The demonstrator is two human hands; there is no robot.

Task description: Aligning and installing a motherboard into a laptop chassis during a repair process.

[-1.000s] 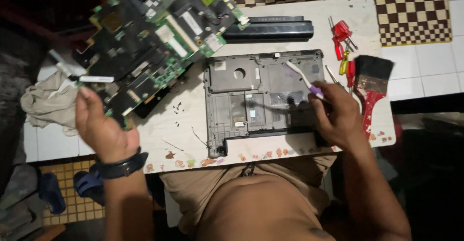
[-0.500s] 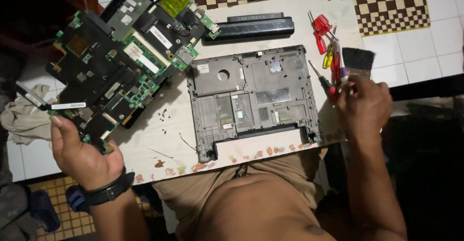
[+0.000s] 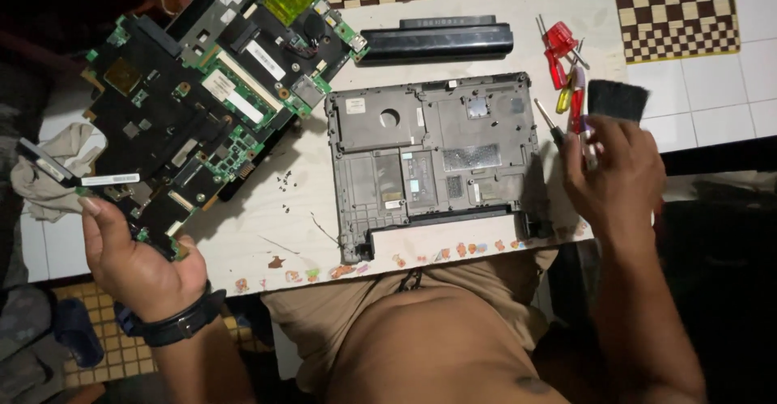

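We see the left hand [image 3: 133, 262] closed around the near corner of a laptop motherboard [image 3: 194, 104], thumb over the edge and fingers under it, holding the board tilted up off the white table [image 3: 267, 234]. Its long axis runs on a diagonal from that near-left corner up toward the far right, where it ends close to the black battery pack [image 3: 437, 41] lying along the far side. The right hand [image 3: 615, 179] sits at the table's right edge with its fingers curled around a thin tool whose purple-tipped end [image 3: 579, 121] just shows; we cannot tell what kind of tool it is. It rests just beside the cluster of red and yellow screwdrivers [image 3: 562, 68] and touches or nearly touches the black brush [image 3: 617, 96]. Between the two hands lies the grey laptop base shell [image 3: 433, 157], flat, long side parallel to the near edge, so it is to the right of the board and to the left of the right hand, which is the nearer of the two. A few small loose screws [image 3: 285, 181] lie scattered between board and shell, and a crumpled cloth [image 3: 48, 179] sits at the far left.
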